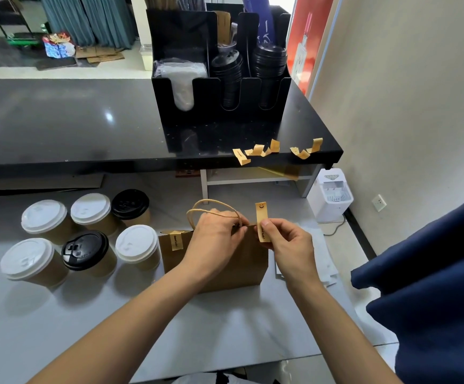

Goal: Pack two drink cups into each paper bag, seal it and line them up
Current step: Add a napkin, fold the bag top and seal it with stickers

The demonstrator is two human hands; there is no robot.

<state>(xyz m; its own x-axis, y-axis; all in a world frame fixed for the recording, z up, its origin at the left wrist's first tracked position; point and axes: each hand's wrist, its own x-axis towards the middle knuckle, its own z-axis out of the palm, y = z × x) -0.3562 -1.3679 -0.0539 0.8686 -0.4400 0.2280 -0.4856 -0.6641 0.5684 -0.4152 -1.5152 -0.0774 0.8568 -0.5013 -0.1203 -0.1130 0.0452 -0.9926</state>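
I'm sealing the paper bag [225, 261], which stands on the counter [169, 328] just right of six lidded cups [86, 231]: my left hand [214, 239] pinches its top edge closed, my right hand [286, 242] pinches a sticker strip [261, 221] upright at the bag's right corner. One sticker [176, 239] already holds the left corner, so next I'd fold this strip over the rim and press.

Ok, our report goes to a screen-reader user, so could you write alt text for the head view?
Two hands seal a brown paper bag: the left hand pinches its top shut while the right hand holds a sticker at the edge. Another sticker is already on, and six lidded cups stand left.
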